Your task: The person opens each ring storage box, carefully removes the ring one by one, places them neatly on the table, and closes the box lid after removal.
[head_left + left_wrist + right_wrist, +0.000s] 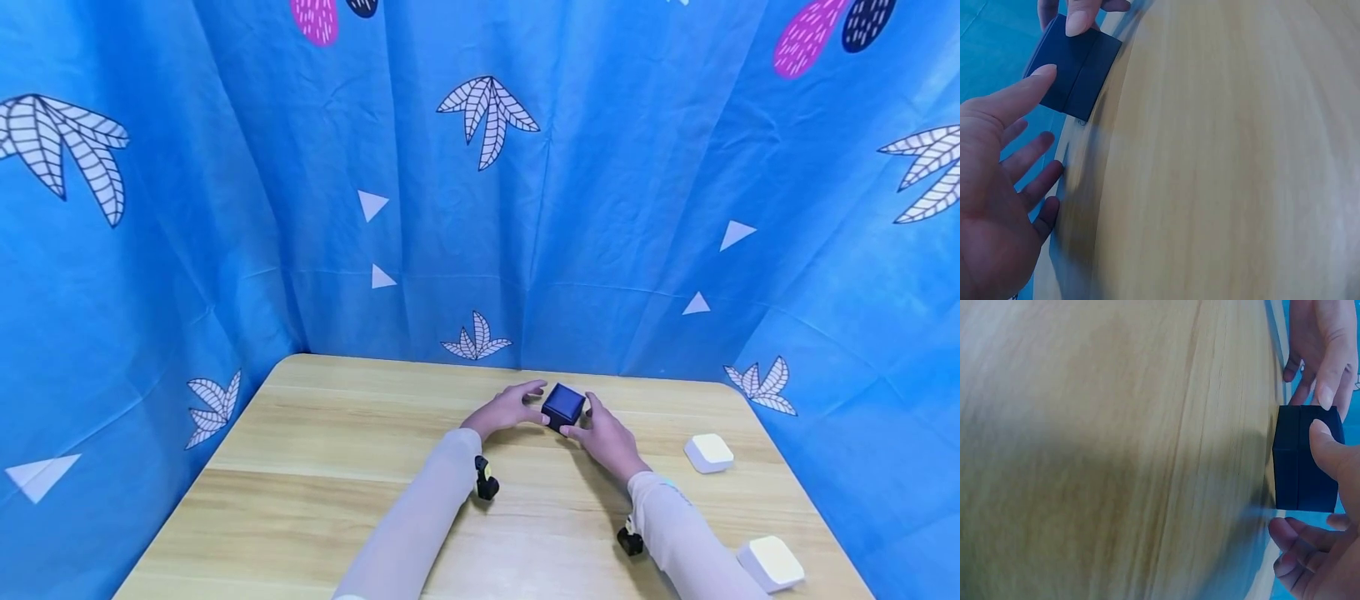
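A small dark blue hinged box [563, 405], like a jewellery box, sits near the back edge of the wooden table between the two hands. A seam runs round its side, between lid and base, in the left wrist view. My left hand [512, 408] holds it from the left, thumb on its front side, with the lower fingers spread apart in the left wrist view. From the right, my right hand [607, 437] holds the box, its thumb on the front face and its index finger by the back right corner. The fingertips behind the box are partly hidden.
Two white rounded blocks lie on the right of the table: one white block [708, 453] farther back, another white block [771, 563] near the right forearm. A blue patterned curtain [465, 233] hangs right behind the table [300, 450] and along both sides.
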A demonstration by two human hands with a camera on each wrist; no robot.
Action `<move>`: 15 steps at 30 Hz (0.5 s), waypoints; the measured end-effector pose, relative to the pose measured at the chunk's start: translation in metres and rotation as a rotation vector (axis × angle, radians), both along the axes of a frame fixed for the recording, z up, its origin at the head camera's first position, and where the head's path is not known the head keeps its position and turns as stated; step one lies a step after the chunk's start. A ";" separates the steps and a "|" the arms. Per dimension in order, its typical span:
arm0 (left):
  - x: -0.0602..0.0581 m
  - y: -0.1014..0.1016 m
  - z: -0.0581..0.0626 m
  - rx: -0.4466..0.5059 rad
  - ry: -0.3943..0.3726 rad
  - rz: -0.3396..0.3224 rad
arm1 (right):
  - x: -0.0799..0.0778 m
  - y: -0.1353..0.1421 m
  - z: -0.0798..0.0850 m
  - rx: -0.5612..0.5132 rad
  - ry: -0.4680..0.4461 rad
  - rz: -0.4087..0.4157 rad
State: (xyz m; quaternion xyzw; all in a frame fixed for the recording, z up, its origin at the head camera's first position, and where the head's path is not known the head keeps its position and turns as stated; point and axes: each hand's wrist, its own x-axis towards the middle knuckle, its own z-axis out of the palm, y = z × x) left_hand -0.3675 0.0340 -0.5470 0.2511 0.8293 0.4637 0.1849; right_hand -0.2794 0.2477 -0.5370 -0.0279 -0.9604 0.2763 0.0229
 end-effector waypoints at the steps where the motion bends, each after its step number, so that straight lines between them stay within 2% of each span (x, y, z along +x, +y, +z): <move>1: -0.001 0.000 0.000 -0.001 0.001 -0.007 | 0.000 0.000 0.000 -0.006 -0.002 -0.003; 10: -0.004 0.006 0.000 0.023 -0.046 -0.046 | 0.000 0.004 -0.004 -0.057 -0.011 0.015; 15: -0.009 0.006 0.001 0.041 -0.085 -0.058 | 0.000 0.003 -0.002 -0.142 -0.038 0.027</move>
